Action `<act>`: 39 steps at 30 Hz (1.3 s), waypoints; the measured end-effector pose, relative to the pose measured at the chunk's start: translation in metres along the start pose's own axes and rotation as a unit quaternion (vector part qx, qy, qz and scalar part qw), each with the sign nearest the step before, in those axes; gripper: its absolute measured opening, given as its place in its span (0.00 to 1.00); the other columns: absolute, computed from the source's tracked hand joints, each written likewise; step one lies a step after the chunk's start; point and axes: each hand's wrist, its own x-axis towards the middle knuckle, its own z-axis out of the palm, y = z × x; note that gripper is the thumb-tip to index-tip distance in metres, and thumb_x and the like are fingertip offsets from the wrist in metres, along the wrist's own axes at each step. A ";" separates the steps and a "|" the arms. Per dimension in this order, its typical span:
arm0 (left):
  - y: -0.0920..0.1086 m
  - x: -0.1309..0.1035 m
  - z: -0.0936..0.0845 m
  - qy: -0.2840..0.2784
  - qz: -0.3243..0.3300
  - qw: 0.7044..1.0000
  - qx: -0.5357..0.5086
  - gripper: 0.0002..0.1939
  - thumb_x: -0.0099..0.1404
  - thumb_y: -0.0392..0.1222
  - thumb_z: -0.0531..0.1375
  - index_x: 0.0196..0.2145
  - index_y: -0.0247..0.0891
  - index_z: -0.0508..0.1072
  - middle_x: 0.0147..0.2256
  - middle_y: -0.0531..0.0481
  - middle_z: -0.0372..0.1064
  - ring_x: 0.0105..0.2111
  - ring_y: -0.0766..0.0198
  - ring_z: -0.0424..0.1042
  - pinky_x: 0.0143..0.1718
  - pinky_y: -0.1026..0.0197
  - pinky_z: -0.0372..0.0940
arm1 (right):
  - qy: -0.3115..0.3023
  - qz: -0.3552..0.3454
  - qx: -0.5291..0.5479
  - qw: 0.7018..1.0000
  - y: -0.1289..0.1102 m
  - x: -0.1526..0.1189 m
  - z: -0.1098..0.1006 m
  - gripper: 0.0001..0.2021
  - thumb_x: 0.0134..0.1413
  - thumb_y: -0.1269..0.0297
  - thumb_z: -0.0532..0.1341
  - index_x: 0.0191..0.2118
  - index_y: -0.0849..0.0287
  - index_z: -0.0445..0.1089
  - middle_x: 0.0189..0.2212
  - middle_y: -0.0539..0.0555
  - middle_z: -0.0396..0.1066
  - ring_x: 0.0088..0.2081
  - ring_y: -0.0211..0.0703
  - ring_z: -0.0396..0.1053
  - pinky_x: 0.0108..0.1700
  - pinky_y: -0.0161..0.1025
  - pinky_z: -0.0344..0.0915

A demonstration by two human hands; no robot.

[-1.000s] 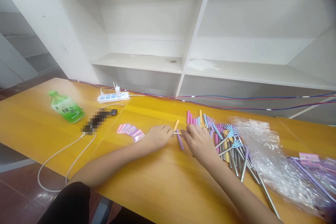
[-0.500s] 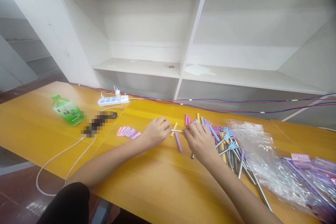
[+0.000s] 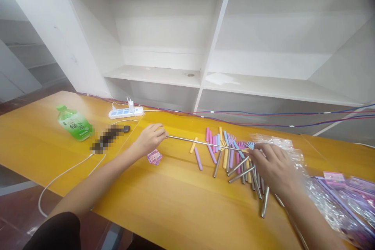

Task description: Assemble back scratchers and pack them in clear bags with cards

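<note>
Left hand (image 3: 150, 139) and right hand (image 3: 271, 164) pinching thin metal rod (image 3: 187, 140) near table's (image 3: 175, 203) far edge; prob light, kinda bendy, grab ends.

Possibly a small workroom: table (image 3: 164, 195), bare white shelves (image 3: 155, 74).

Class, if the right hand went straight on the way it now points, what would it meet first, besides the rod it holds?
The right hand would probably meet the blue claw-shaped head just beyond it. Its height is unclear, so it might pass over.
</note>
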 end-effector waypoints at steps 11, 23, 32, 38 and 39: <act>-0.040 -0.047 -0.020 -0.023 -0.025 0.997 0.067 0.10 0.77 0.38 0.54 0.44 0.40 0.76 0.38 0.46 0.76 0.47 0.56 0.72 0.44 0.55 0.65 | 0.082 -0.005 -0.061 0.995 0.083 -0.065 -0.019 0.15 0.68 0.54 0.60 0.30 0.51 0.74 0.34 0.59 0.76 0.35 0.49 0.68 0.38 0.46 0.60; -0.037 -0.056 -0.015 0.026 -0.058 0.997 0.048 0.09 0.76 0.40 0.57 0.45 0.39 0.77 0.37 0.47 0.78 0.36 0.61 0.74 0.38 0.58 0.66 | 0.044 0.027 -0.021 0.998 0.069 -0.063 -0.035 0.14 0.70 0.57 0.56 0.34 0.56 0.72 0.35 0.56 0.77 0.35 0.49 0.71 0.41 0.44 0.65; -0.037 -0.055 -0.038 0.053 -0.072 0.996 0.001 0.07 0.74 0.38 0.59 0.46 0.40 0.76 0.42 0.46 0.79 0.44 0.57 0.76 0.46 0.55 0.69 | 0.042 0.016 -0.016 0.999 0.057 -0.046 -0.052 0.16 0.71 0.54 0.55 0.38 0.55 0.77 0.34 0.57 0.77 0.37 0.52 0.71 0.40 0.46 0.64; -0.029 -0.048 -0.047 0.059 -0.049 0.997 -0.007 0.05 0.73 0.37 0.60 0.45 0.40 0.75 0.42 0.47 0.78 0.44 0.57 0.75 0.46 0.54 0.69 | 0.040 0.033 0.014 0.999 0.054 -0.045 -0.051 0.13 0.68 0.54 0.60 0.35 0.52 0.78 0.35 0.59 0.77 0.39 0.51 0.70 0.43 0.47 0.63; -0.028 -0.046 -0.047 0.058 -0.044 0.997 -0.005 0.05 0.73 0.37 0.60 0.45 0.40 0.75 0.41 0.47 0.78 0.44 0.57 0.75 0.46 0.54 0.69 | 0.038 0.032 0.020 0.999 0.053 -0.044 -0.051 0.13 0.69 0.54 0.59 0.36 0.52 0.78 0.36 0.59 0.76 0.39 0.51 0.70 0.43 0.48 0.63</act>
